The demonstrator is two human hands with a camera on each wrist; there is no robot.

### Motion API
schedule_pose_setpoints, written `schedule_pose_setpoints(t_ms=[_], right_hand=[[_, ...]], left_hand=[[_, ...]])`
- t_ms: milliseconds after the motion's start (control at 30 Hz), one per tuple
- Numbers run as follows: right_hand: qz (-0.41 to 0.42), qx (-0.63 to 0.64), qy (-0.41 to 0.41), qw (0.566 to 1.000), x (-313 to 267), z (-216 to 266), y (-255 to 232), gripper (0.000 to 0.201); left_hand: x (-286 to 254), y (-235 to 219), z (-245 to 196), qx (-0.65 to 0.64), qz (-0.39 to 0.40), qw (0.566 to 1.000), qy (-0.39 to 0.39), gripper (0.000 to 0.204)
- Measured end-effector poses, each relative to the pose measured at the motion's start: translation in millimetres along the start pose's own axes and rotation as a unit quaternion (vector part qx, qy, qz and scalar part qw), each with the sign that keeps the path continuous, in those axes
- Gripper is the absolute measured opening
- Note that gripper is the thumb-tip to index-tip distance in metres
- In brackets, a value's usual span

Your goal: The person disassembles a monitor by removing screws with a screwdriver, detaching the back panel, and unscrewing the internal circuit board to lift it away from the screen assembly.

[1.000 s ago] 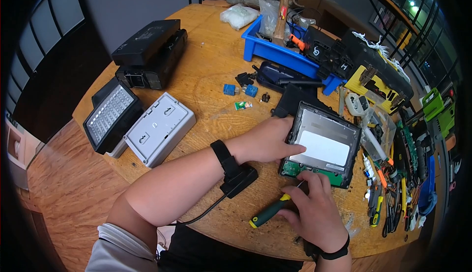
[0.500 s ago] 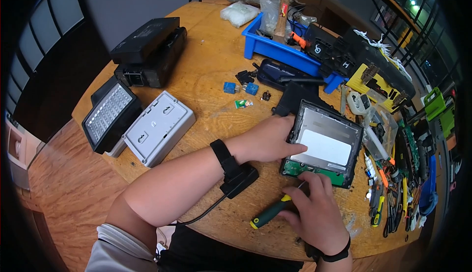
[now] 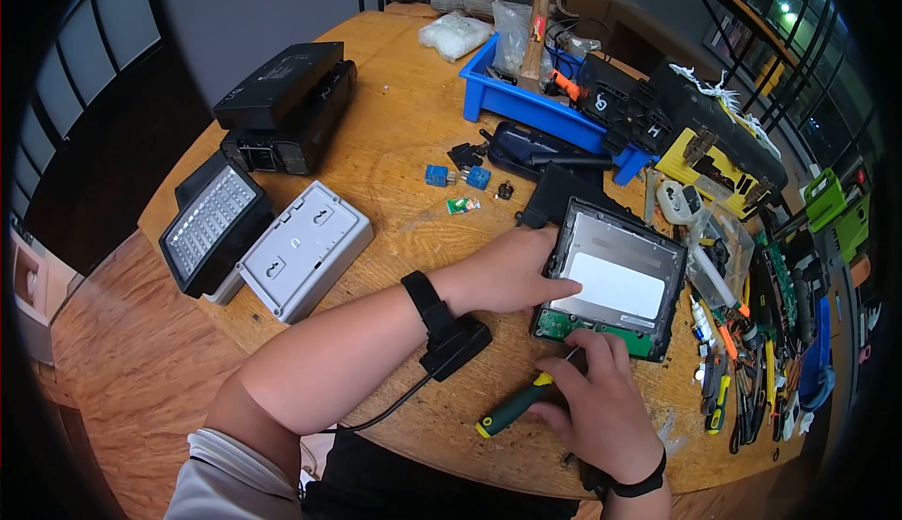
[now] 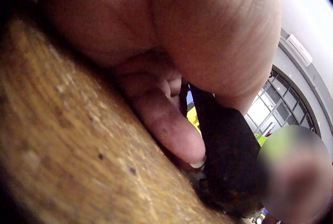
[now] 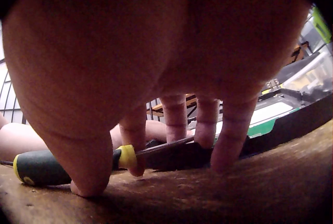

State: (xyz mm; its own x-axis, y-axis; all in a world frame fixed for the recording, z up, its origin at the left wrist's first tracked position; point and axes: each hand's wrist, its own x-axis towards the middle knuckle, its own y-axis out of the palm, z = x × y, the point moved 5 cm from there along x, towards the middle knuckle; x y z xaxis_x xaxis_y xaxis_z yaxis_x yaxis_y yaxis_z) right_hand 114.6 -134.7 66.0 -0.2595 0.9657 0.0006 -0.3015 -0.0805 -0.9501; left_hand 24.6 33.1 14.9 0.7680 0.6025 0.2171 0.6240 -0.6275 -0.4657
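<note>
A black-framed display unit [image 3: 648,248] with a silver metal back, a white label and a green circuit board [image 3: 628,341] along its near edge sits at the right front of the table. At its left side, my left hand [image 3: 507,271] grips the frame, thumb over the metal back; in the left wrist view its fingers [image 4: 174,135] are down by the tabletop. My right hand [image 3: 606,417] holds a green-and-yellow screwdriver [image 3: 507,410] at the near edge. Its shaft [image 5: 166,147] points toward the board in the right wrist view, the tip hidden behind my fingers.
Blue relays [image 3: 476,177] and a small green board [image 3: 462,206] lie beyond my left hand. Left stand a grey plastic housing [image 3: 305,248], an LED lamp [image 3: 214,224] and black boxes [image 3: 282,78]. A blue bin [image 3: 536,107] is behind; several hand tools [image 3: 722,403] crowd the right edge.
The whole head view shifts slightly. Both hands, the screwdriver and the display unit keep nearly the same positions relative to one another.
</note>
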Motion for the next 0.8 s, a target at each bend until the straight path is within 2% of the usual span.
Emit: schedule_pose_setpoints(t_ms=[800], right_hand=[[0.004,-0.005,-0.002,1.0,0.0,1.0,0.0,0.048]], left_hand=[[0.7,-0.1,1.4,-0.009,0.01,1.0,-0.02,0.053]])
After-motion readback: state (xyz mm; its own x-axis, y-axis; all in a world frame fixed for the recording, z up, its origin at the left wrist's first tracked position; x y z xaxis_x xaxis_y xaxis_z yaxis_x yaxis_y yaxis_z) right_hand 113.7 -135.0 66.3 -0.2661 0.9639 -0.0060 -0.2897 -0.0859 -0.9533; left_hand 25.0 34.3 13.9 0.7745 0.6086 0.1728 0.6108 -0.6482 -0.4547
